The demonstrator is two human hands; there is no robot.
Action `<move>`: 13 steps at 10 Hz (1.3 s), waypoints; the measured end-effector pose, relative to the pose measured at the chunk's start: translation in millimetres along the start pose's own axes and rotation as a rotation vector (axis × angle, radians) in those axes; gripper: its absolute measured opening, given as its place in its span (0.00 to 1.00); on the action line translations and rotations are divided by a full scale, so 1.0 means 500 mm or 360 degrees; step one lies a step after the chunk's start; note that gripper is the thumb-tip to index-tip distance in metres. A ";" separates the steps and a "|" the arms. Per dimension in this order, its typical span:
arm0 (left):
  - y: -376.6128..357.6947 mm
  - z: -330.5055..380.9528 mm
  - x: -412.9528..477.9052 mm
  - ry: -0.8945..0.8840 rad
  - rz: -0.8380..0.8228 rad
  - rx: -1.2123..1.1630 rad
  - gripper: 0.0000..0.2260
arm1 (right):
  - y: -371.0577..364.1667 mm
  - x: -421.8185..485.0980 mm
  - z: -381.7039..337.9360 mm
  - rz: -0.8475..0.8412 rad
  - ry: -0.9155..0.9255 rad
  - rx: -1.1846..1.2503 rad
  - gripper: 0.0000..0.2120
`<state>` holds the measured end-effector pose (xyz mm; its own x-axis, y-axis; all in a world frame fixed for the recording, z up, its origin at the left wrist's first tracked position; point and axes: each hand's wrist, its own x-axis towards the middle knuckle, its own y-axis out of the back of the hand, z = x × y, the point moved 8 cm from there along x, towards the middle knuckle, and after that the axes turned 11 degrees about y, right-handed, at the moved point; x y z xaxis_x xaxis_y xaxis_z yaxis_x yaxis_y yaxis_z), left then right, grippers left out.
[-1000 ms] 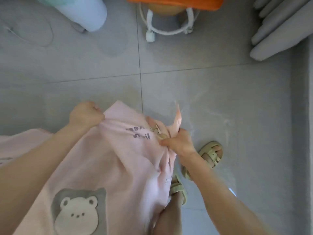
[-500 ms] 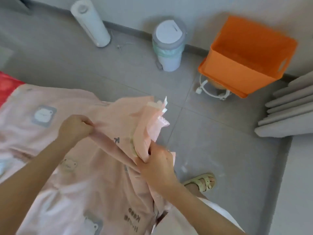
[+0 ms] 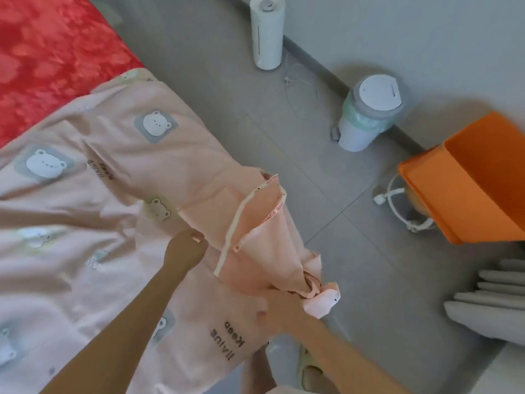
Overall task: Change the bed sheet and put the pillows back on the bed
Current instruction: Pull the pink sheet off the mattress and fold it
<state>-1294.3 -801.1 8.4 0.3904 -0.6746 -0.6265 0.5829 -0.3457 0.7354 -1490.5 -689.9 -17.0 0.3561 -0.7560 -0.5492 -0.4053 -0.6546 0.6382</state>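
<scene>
At the bed's edge, the pink bear-print sheet (image 3: 108, 180) lies spread over the red mattress (image 3: 48, 52), one corner hanging above the floor (image 3: 326, 237). The right hand (image 3: 279, 309) bunches that corner in a closed fist; the left hand (image 3: 184, 251) pinches a fold nearby. Pulling both taut and outward should square the corner before tucking.
</scene>
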 end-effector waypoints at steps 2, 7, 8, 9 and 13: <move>-0.081 -0.029 0.013 0.0134 0.0086 -0.0357 0.12 | 0.128 -0.041 0.033 0.0712 -0.0062 -0.0319 0.11; -0.092 0.117 0.119 -0.0161 -0.0191 0.0200 0.24 | -0.027 0.082 0.017 0.0237 0.0127 -0.0795 0.42; -0.126 0.064 0.083 -0.0160 -0.0349 0.0155 0.20 | 0.023 0.079 0.022 0.0572 0.0139 -0.0401 0.27; -0.095 -0.033 0.058 -0.0015 0.0087 -0.0076 0.14 | 0.081 0.102 0.013 0.0682 0.0065 -0.0199 0.25; -0.251 -0.144 -0.017 0.0995 -0.0544 -0.1676 0.05 | 0.173 0.091 0.023 0.0933 -0.0044 0.0484 0.19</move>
<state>-1319.5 -705.1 -97.0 0.2098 -0.1333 -0.9686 0.8898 0.4366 0.1327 -1519.0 -780.9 6.9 -0.0162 -0.9847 -0.1735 -0.7466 -0.1035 0.6572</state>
